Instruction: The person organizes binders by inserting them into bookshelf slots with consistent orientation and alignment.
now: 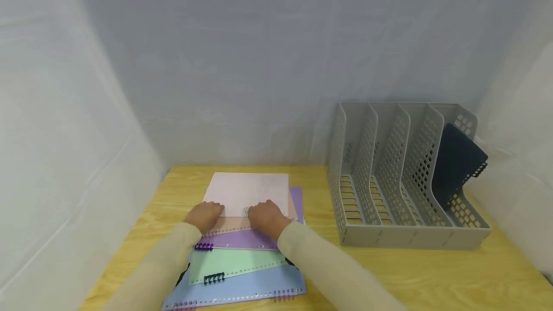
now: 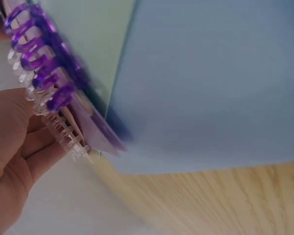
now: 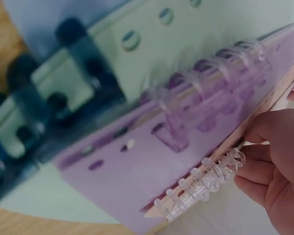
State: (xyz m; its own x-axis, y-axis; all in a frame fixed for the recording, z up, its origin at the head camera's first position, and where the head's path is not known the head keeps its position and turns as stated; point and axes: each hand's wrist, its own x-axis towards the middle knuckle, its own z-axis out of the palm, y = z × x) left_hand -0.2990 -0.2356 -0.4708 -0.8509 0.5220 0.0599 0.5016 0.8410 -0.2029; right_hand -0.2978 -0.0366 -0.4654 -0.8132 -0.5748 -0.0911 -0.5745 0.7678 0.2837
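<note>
The pale pink notebook [image 1: 248, 195] lies on top of a fanned stack of ring-bound notebooks on the wooden table [image 1: 380, 272], its clear ring binding along the near edge, where both hands meet it. The left hand [image 1: 204, 216] curls its fingers [image 2: 36, 147] at the binding's left end, and the right hand [image 1: 267, 218] curls its fingers [image 3: 257, 169] at the right end; they seem to grip that edge, though the blurred wrist views leave the hold uncertain. Beneath lie a purple notebook [image 1: 242, 240], a green notebook [image 1: 235, 262] and a blue notebook [image 1: 242, 289]. A grey file rack [image 1: 402, 181] stands well apart to the right, holding a dark folder [image 1: 455, 162] in its rightmost slot.
</note>
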